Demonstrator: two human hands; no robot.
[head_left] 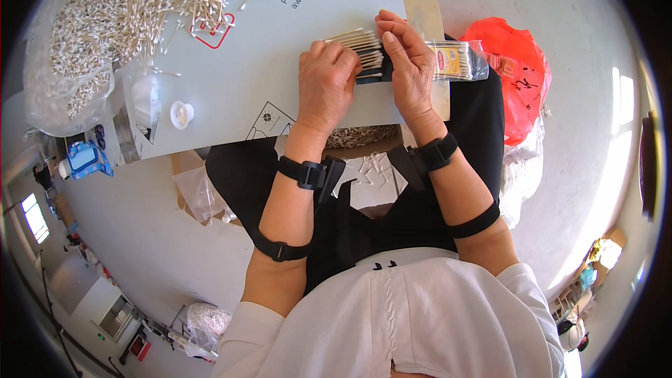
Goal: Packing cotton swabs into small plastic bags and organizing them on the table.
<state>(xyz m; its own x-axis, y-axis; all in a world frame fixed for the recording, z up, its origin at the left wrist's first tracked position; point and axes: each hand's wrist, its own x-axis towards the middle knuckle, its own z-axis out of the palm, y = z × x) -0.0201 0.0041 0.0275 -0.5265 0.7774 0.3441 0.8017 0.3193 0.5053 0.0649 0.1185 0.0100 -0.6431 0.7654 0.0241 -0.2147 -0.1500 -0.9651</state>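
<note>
Roughly parallel, the pale-stemmed cotton swabs [362, 43] show seemingly white tips.

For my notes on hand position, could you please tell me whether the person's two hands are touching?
Apart: the head view shows a gap between the left hand and the right hand, with cotton swabs visible in it.
</note>
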